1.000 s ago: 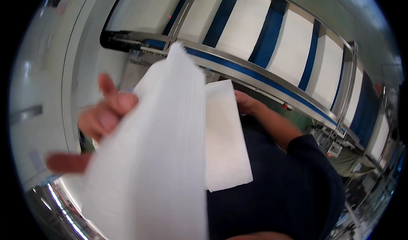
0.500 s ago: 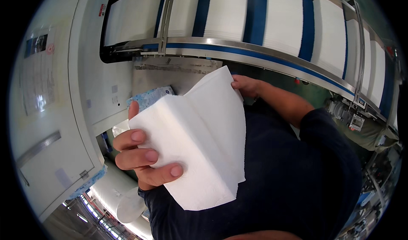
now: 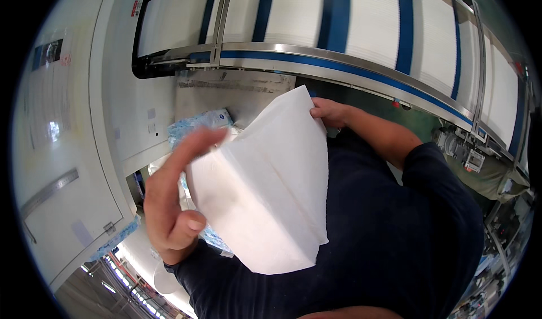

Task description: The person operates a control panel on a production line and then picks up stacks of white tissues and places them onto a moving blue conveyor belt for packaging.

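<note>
A thick white stack of folded tissue sheets (image 3: 271, 189) is held in front of my dark blue shirt. My right hand (image 3: 330, 111) pinches its far top corner. My left hand (image 3: 172, 200) is at the stack's left edge, slightly blurred. Its index finger stretches up along the edge, the other fingers are loosely bent, and the thumb is curled toward the palm, so it is not closed around the stack.
A long conveyor (image 3: 361, 31) carries white tissue rows split by blue dividers across the top. A white machine cabinet (image 3: 68, 149) stands on the left. Blue-and-white wrapped packs (image 3: 197, 124) lie beneath the conveyor's steel rail. Grey machinery (image 3: 468, 155) stands on the green floor at right.
My left hand has released its grip on the stack's lower left and now lies extended along its edge. The stack has tilted up and shifted right, and my right hand still holds its corner.
</note>
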Demonstrator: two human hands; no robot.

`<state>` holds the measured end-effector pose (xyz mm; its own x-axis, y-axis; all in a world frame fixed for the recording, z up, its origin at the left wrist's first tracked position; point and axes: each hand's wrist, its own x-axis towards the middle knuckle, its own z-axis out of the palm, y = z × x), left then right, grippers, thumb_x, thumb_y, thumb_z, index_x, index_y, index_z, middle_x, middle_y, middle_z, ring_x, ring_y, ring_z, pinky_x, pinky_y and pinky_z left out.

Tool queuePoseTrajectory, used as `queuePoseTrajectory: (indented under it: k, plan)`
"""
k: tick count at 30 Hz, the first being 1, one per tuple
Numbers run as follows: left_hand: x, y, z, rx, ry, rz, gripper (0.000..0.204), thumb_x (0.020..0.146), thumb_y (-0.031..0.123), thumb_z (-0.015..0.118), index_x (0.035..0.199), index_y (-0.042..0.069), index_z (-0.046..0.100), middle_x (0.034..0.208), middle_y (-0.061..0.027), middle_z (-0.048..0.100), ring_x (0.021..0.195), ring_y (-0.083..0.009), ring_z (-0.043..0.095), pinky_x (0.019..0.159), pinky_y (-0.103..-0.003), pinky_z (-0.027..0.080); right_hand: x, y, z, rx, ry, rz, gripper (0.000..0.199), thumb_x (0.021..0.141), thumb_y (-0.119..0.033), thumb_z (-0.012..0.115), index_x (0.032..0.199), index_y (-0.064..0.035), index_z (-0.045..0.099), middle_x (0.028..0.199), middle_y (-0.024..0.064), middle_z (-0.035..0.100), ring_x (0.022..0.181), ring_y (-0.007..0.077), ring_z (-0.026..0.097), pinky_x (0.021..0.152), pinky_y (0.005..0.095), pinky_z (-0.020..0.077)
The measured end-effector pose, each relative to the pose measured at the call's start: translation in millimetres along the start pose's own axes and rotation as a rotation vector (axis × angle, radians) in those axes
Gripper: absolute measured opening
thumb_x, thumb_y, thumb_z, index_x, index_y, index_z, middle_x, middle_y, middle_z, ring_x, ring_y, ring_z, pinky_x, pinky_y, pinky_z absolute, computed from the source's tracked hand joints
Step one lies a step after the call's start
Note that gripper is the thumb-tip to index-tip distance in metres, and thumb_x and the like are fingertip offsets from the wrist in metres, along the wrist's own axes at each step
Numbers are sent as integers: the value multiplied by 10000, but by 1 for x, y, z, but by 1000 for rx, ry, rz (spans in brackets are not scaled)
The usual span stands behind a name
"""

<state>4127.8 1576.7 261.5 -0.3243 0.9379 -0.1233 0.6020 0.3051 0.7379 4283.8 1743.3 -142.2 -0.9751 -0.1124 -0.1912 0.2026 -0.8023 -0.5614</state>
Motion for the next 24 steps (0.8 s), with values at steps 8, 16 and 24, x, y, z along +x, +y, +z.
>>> queuePoseTrajectory:
  k: [8,16,24]
  plan:
    - [-6,10,12,-36,-102,17,822,770,548,788,1295,-60,613,1200,-226,688,1092,-359,689,973,-394,509,-10,-4,5,-30,-32,55,996,710,-563,870,1458,-54,453,1338,116,584,1246,259,552,1064,433,446]
    - [-14,14,35,437,177,162,824,737,501,854,1342,28,554,1219,-206,622,1163,-363,586,981,-456,469,-36,-3,6,12,24,85,949,750,-531,857,1458,-49,446,1339,117,579,1252,266,546,1061,432,449]
    - [-60,-7,64,657,117,67,365,807,224,823,1050,55,610,937,-120,610,736,-301,617,622,-376,504,-60,35,4,125,134,45,890,758,-493,862,1446,-89,468,1338,82,594,1240,250,564,1068,434,449]
